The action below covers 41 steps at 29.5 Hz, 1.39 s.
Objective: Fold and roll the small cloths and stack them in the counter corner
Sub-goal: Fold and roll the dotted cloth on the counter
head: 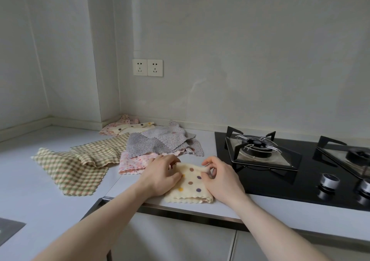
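The cream dotted cloth (190, 182) lies folded at the counter's (40, 210) front edge, just left of the black hob (290, 172). My left hand (160, 175) and right hand (221, 177) pinch its far edge, fingers curled tight on the fabric. Loose cloths (160, 142) crowd behind; bare counter opens to the left. Both forearms reach forward, wrists low.

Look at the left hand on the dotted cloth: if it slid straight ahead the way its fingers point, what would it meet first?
Probably the pink floral cloth lying just beyond the left hand, then the grey cloths behind it. Depth is hard to judge from this one view.
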Tool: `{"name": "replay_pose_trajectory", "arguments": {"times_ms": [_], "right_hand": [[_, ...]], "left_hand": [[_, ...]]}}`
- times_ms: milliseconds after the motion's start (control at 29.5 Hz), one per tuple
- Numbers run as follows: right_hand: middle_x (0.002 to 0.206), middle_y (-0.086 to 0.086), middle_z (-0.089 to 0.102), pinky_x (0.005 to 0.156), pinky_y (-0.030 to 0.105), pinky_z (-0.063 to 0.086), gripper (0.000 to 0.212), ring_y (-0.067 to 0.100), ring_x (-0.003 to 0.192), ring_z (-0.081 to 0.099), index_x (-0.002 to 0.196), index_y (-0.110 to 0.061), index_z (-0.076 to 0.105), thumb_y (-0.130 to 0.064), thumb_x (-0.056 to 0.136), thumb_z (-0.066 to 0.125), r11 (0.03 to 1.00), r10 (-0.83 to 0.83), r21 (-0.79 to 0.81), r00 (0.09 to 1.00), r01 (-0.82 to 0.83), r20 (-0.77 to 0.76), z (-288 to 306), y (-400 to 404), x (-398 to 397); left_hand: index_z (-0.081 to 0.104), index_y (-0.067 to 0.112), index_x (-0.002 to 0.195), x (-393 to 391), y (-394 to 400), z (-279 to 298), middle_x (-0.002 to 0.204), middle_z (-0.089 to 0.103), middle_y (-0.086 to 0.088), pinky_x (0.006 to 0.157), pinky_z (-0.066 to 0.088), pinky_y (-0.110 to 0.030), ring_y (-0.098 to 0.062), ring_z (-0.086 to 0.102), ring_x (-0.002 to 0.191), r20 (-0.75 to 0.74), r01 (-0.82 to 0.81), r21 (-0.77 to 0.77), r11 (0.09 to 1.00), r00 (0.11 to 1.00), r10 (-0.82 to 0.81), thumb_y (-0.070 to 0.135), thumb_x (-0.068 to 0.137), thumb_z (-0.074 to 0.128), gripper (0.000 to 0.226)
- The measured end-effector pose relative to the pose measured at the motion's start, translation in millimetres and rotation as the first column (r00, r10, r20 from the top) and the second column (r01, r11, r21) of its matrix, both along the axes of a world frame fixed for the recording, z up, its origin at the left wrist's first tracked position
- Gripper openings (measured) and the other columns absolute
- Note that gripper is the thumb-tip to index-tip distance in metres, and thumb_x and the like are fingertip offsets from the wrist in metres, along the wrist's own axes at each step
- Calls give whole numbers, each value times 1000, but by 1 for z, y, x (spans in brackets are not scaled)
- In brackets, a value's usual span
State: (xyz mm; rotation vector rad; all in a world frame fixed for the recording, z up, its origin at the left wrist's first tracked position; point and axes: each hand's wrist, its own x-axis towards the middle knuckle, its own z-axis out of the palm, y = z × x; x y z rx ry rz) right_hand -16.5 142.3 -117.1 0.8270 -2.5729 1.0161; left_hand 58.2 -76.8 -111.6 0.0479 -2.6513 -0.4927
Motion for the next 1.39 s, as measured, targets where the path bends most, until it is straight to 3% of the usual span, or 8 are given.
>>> {"name": "replay_pose_trajectory", "arguments": {"times_ms": [135,271,406,643,914,1049,1253,1388], "right_hand": [[62,-26,53,68,26,46,23,2,63,47,108,-37,70,-26,88,70,992,63,-111,998,-65,-23,3,1,2],[57,-24,54,60,25,46,17,8,56,50,98,-34,76,-20,89,72,982,68,-175,997,-73,-35,3,1,2],[57,-17,58,55,16,43,25,8,58,55,90,-34,75,-9,86,70,974,38,-224,999,-43,-28,3,2,2],[92,-19,71,73,32,59,27,5,84,67,88,-30,73,-3,87,65,952,60,-294,994,-84,-90,2,2,1],[95,-17,69,76,35,57,25,7,87,65,83,-30,67,-5,83,67,971,55,-225,990,-83,-129,-2,0,1],[98,-13,70,79,35,55,23,7,90,65,78,-30,61,-9,80,70,978,48,-199,994,-67,-100,-1,1,4],[99,-14,71,83,35,57,21,10,95,67,72,-31,56,-13,77,66,990,41,-136,999,-45,-27,-3,2,3],[96,-14,66,82,28,49,14,10,96,55,75,-28,57,-16,80,61,999,40,-33,999,-41,-33,-2,2,2]], "left_hand": [[70,27,110,3,2,2,93,64,12,75,46,-28,-10,56,86,-94,0,3,1000,996,0,45,87,62,30],[72,30,101,11,7,4,63,54,14,54,30,-16,-3,51,61,-170,-11,16,1000,985,13,37,88,69,16],[74,32,105,15,8,3,59,55,19,57,36,-14,-2,52,57,-250,-37,53,998,967,49,34,85,73,19],[72,34,108,15,9,3,83,68,26,67,54,-24,3,65,71,-267,-19,65,998,963,36,36,83,64,26],[70,40,109,12,6,3,85,72,22,71,56,-26,3,67,83,-190,-62,29,998,980,66,38,85,67,24],[68,39,107,13,8,4,87,72,21,71,54,-27,0,65,82,-170,-70,53,996,982,78,43,81,60,28],[70,33,87,14,8,5,85,58,19,63,49,-29,-5,57,76,-156,-53,33,998,986,57,46,74,66,19],[70,32,78,14,8,4,81,55,16,59,43,-26,-6,54,74,-142,-35,32,999,989,39,53,74,67,22]]}}
